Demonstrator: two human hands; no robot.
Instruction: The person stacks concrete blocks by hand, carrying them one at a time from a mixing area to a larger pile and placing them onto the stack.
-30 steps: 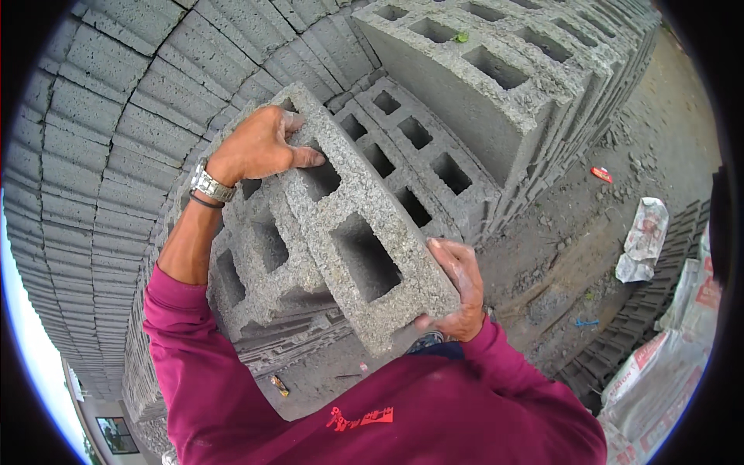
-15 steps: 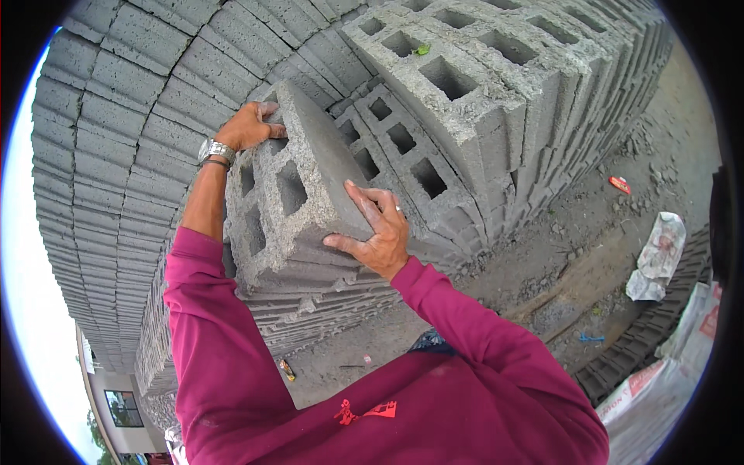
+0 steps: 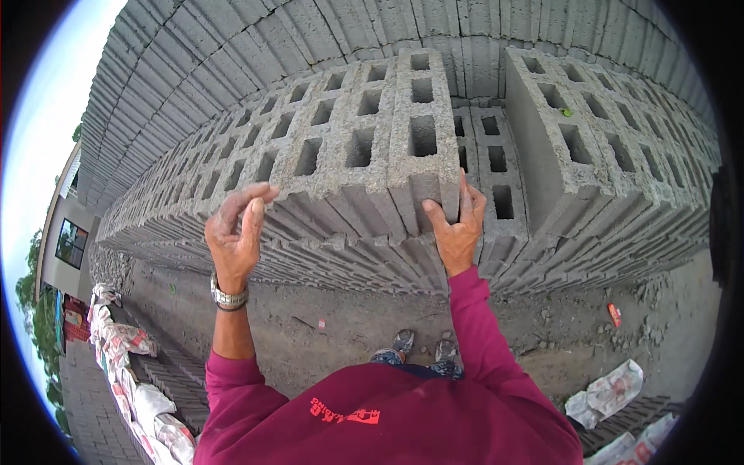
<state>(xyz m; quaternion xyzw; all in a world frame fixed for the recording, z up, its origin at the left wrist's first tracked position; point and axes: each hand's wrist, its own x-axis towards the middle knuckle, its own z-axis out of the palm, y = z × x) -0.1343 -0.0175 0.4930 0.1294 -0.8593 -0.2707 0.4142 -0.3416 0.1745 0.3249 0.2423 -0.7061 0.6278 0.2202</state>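
Observation:
A grey hollow concrete block stands at the right end of a row of like blocks, its square holes facing up. My right hand grips its near right corner, thumb on the near end and fingers along the right side. To the left, my left hand is raised in front of the row with thumb and fingers apart, holding nothing. Right of the gripped block lies a gap, where lower blocks show their holes. Another row of blocks borders the gap on its right.
A tall wall of stacked blocks rises behind the rows. Bare dirt ground lies between the stack and me. White sacks lie at the lower right, and more sacks line the left. A red wrapper is on the ground.
The block, tilted in both hands before, now stands upright against the row's right end. My left hand has let go and moved left; my right hand stays on the block. The view has turned left.

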